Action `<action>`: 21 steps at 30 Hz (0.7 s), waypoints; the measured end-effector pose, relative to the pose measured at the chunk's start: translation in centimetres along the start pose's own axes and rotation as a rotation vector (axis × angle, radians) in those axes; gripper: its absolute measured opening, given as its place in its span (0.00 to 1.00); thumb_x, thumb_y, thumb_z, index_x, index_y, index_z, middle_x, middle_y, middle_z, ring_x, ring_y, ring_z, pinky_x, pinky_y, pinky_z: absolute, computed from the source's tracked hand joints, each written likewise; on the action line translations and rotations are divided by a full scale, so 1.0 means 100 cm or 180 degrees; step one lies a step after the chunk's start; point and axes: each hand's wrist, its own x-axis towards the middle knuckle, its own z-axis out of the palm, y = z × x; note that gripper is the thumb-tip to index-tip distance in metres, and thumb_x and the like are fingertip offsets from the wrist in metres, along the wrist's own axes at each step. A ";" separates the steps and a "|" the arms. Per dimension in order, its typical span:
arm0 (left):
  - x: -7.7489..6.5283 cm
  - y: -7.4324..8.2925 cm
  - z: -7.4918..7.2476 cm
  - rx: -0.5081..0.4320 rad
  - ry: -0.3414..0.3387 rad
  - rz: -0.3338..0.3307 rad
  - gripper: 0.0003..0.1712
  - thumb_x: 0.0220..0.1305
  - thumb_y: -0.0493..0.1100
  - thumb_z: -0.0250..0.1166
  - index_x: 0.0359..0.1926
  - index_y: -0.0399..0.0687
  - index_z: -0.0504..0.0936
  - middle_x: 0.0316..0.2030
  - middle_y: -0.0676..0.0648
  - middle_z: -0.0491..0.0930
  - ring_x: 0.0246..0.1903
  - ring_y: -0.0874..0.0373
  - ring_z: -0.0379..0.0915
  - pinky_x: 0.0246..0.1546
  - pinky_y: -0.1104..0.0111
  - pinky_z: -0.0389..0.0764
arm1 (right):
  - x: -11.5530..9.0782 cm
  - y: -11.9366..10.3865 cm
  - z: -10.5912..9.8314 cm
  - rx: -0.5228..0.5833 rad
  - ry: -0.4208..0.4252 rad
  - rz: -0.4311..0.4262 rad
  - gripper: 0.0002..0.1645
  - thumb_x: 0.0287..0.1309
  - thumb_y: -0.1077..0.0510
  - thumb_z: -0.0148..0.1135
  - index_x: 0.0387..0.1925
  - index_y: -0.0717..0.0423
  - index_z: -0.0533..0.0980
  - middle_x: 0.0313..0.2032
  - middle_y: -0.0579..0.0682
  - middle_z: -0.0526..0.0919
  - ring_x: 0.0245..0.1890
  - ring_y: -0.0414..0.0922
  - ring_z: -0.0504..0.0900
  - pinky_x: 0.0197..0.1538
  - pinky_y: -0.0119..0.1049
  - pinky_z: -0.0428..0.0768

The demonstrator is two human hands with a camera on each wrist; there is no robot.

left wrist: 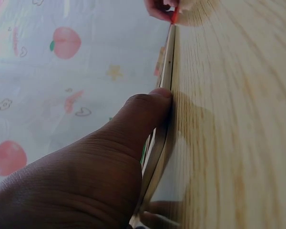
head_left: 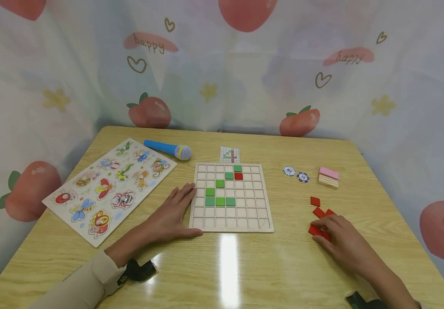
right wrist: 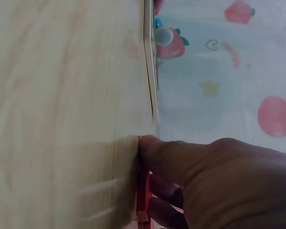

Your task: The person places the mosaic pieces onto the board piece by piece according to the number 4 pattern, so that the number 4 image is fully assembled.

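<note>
Head view, clock positions taken about the grid board. Curtain (head_left: 252, 86) printed with strawberries, across 12 o'clock. Bench (head_left: 287, 266), wood-grained, bearing all objects. Insect puzzle board (head_left: 118, 214), lying angled at 9 o'clock. Grid board (head_left: 249, 212), central, flat. Left hand (head_left: 169, 221), at its 8 o'clock side: grip released, fingers extended against the edge; the left wrist view adds the thumb tip laid against the board's thin side. Right hand (head_left: 341, 242), at 4 o'clock, over red tiles (head_left: 315, 201). From above the hand partly covers them; the right wrist view exposes their thickness, with the thumb at the near end and bent fingers beside them. Whether this grip pinches a tile cannot be told. Toy microphone (head_left: 169, 149), 10 o'clock. Pink-topped block stack (head_left: 328, 179), 3 o'clock. Patterned grid card (head_left: 227, 151), 12 o'clock. Two poker chips (head_left: 289, 171), toward 2 o'clock. Seven green tiles (head_left: 220, 201) occupy board compartments; one red tile (head_left: 238, 176) sits directly below the uppermost green.
</note>
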 end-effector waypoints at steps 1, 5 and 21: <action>0.000 0.000 0.000 0.0008 0.0006 -0.0001 0.74 0.53 0.75 0.77 0.86 0.43 0.50 0.87 0.44 0.46 0.87 0.43 0.40 0.88 0.43 0.45 | 0.000 0.000 0.001 -0.0002 -0.0001 -0.0009 0.23 0.50 0.60 0.84 0.48 0.45 0.86 0.42 0.38 0.85 0.41 0.36 0.76 0.42 0.27 0.77; 0.000 0.000 -0.001 0.0025 0.0022 0.0013 0.74 0.53 0.74 0.77 0.86 0.42 0.51 0.87 0.43 0.47 0.87 0.43 0.41 0.88 0.44 0.45 | 0.001 -0.002 0.001 0.0187 -0.0036 0.0075 0.23 0.54 0.63 0.81 0.50 0.45 0.85 0.44 0.39 0.83 0.41 0.32 0.75 0.41 0.23 0.76; 0.000 -0.001 0.000 0.0044 -0.0006 0.0018 0.75 0.52 0.75 0.77 0.86 0.41 0.51 0.87 0.43 0.46 0.87 0.42 0.42 0.88 0.45 0.43 | 0.097 -0.046 -0.003 0.0789 -0.0027 -0.0776 0.23 0.58 0.71 0.76 0.53 0.52 0.85 0.49 0.47 0.82 0.40 0.38 0.81 0.43 0.25 0.84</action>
